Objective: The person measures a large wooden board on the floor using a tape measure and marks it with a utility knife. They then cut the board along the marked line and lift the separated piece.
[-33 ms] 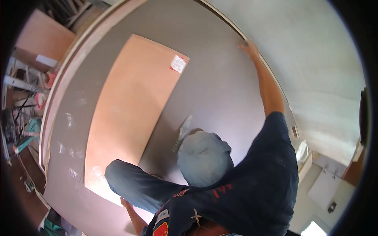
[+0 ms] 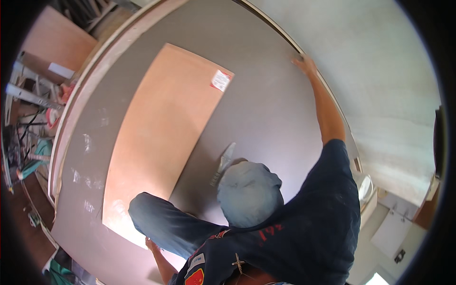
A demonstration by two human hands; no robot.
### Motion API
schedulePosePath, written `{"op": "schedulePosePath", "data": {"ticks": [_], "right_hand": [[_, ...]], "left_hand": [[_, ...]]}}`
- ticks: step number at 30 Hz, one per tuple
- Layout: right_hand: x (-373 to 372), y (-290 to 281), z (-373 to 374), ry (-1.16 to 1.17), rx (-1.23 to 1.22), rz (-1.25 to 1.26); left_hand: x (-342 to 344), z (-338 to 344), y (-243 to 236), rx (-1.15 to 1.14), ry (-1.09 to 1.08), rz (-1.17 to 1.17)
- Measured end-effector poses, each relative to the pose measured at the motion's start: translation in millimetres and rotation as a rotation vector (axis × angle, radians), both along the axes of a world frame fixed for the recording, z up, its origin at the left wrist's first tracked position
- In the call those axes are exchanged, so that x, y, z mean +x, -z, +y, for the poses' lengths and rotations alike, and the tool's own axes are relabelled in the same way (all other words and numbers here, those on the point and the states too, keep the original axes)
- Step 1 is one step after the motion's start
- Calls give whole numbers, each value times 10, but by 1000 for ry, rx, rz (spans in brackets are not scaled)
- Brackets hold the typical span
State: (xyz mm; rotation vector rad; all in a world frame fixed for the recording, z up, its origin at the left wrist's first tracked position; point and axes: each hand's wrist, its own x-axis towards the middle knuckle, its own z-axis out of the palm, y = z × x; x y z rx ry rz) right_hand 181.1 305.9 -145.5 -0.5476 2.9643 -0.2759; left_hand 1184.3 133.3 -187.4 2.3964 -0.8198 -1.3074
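The head view looks down over a big grey panel [image 2: 266,109] that fills most of the frame, its edges bent by the lens. On it lies a lighter plywood sheet [image 2: 161,137], long and tan, with a small white and red label [image 2: 221,80] at its upper right corner. The sheet's lower end is partly covered by a knee [image 2: 161,223] in blue trousers.

The right hand [image 2: 304,64] is stretched far out on a bare arm and rests on the panel's far right edge, against the pale trim there. The fingers lie flat and fairly spread; it grips nothing that can be made out.

The left hand [image 2: 152,245] shows low in the frame, below the knee, touching the panel near the sheet's bottom end. Only a sliver of it is seen, with the forearm running off beneath the dark shirt; whether its fingers are spread or curled cannot be told, nor whether it holds anything.

A grey-blue cap [image 2: 249,192] sits in the middle, and just above it a pale, narrow object [image 2: 224,164] pokes out onto the panel; its lower end is hidden behind the cap and its kind is hard to make out.

At the left rim, clutter [image 2: 33,118] of metal bars and teal items is blurred and cut off. The lower right holds white fittings [image 2: 394,228], too small to identify.
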Motion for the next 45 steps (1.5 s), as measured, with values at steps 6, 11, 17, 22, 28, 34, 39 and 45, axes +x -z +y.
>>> {"op": "schedulePosePath", "data": {"ticks": [6, 11, 17, 22, 28, 34, 39, 45], "right_hand": [[287, 231, -224, -166, -84, 288], [964, 897, -809, -441, -87, 280], [1733, 1000, -1745, -358, -336, -292], [1860, 924, -1820, -327, -279, -141], [2053, 705, -1882, -295, -216, -210], [2052, 844, -1894, -309, -124, -118], [2030, 950, -1894, -259, -193, -176], [2090, 908, -1921, -260, -173, -176]], "left_hand": [[523, 93, 364, -78, 66, -117], [372, 68, 303, -67, 56, -138], [975, 112, 429, -109, 48, -388], [877, 31, 437, -32, 141, -426], [900, 40, 422, -79, 125, -498], [880, 40, 408, -102, 136, -469], [1025, 78, 484, -98, 178, -589], [1127, 107, 540, -81, 154, -618]]}}
